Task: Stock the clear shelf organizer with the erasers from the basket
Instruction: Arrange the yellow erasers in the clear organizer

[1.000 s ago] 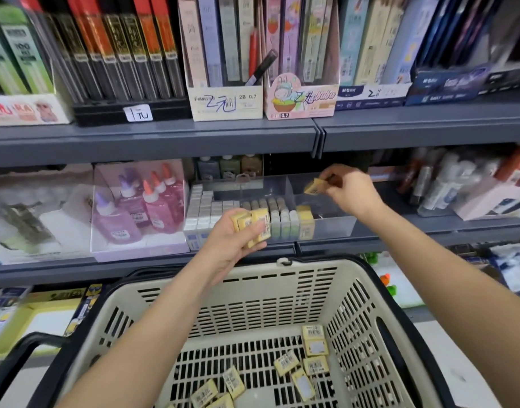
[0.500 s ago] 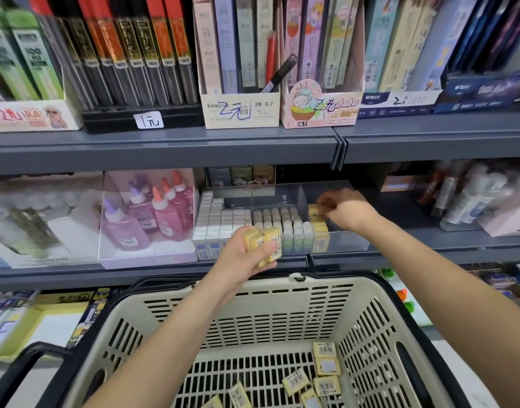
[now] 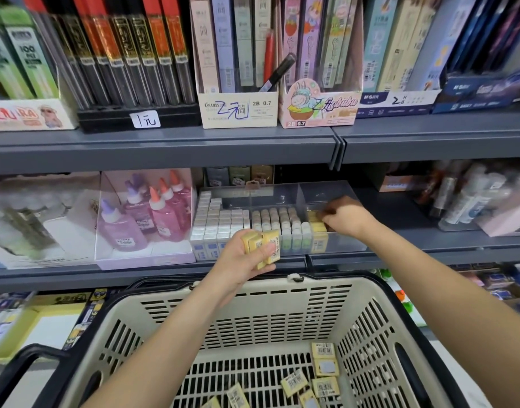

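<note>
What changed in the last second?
Right hand carried one yellow eraser down into the right compartment of the clear organizer, onto the yellow row; release not visible. Left hand still grips its eraser stack; loose erasers in the basket unchanged.

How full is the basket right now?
Nearly empty: a few yellow erasers lie loose on the basket floor; most of its slatted bottom shows bare.

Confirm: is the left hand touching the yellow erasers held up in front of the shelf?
Touching. The head view shows the left hand with its fingers curled round the stack of yellow erasers, no gap between them.
</note>
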The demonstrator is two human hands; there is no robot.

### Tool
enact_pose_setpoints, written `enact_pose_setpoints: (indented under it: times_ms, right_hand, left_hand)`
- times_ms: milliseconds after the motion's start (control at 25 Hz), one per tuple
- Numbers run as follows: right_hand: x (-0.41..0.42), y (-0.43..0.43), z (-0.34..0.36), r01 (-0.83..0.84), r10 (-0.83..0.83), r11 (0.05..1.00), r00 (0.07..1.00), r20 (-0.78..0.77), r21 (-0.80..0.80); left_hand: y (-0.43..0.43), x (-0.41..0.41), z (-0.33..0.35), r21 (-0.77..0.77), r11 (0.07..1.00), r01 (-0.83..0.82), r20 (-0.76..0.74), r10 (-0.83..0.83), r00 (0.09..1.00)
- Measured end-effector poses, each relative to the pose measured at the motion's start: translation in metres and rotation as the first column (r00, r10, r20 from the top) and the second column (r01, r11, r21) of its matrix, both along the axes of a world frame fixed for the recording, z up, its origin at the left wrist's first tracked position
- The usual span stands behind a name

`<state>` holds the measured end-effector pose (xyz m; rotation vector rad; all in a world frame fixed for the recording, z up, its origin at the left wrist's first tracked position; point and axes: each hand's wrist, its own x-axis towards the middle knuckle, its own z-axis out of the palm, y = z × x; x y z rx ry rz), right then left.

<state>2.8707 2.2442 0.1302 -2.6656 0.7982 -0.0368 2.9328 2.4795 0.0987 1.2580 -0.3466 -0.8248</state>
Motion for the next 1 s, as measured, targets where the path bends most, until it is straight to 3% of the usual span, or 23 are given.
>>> enact_pose_setpoints:
  times_ms: [200, 320, 360, 440, 480, 560, 680, 800, 920, 1000]
  right_hand:
    - [-0.001, 0.005, 0.006, -0.003, 0.005, 1.0, 0.996, -0.089, 0.021]
    - [-0.011, 0.02, 0.018, 0.001, 0.015, 0.989, 0.995, 0.1, -0.15]
    - [-0.015, 0.029, 0.022, -0.048, 0.073, 0.991, 0.975, 0.21, -0.121]
    - [-0.025, 0.051, 0.032, -0.274, 0.222, 0.954, 0.917, 0.331, 0.119]
    - [-0.031, 0.062, 0.035, -0.373, 0.292, 0.902, 0.898, 0.328, 0.217]
    - [-0.041, 0.069, 0.036, -0.44, 0.362, 0.857, 0.884, 0.294, 0.268]
    - [-0.057, 0.051, 0.047, -0.35, 0.256, 0.883, 0.917, 0.306, 0.312]
    - [-0.066, 0.014, 0.06, -0.174, 0.053, 0.929, 0.936, 0.349, 0.327]
    - [-0.062, -0.008, 0.054, -0.043, 0.03, 0.998, 0.971, 0.237, 0.05]
    - [-0.053, -0.009, 0.043, -0.08, 0.084, 0.996, 0.989, 0.12, -0.037]
  left_hand:
    - [-0.005, 0.002, 0.007, -0.023, 1.0, -0.008, -0.031, 0.007, 0.999]
    - [-0.007, 0.0, 0.01, -0.04, 0.999, 0.005, -0.053, -0.007, 0.999]
    - [-0.008, -0.001, 0.011, -0.035, 0.999, 0.017, -0.054, -0.019, 0.998]
    - [-0.011, -0.004, 0.015, -0.027, 0.998, 0.052, -0.046, -0.053, 0.998]
    - [-0.013, -0.007, 0.017, -0.026, 0.997, 0.072, -0.04, -0.073, 0.997]
    - [-0.019, -0.014, 0.019, -0.024, 0.994, 0.109, -0.032, -0.11, 0.993]
    - [-0.029, -0.027, 0.016, -0.016, 0.994, 0.11, -0.041, -0.11, 0.993]
    - [-0.035, -0.028, 0.015, -0.027, 0.999, 0.025, -0.145, -0.029, 0.989]
    - [-0.036, -0.026, 0.013, -0.005, 0.999, 0.054, -0.071, -0.054, 0.996]
    - [-0.034, -0.027, 0.012, 0.014, 0.997, 0.075, 0.009, -0.075, 0.997]
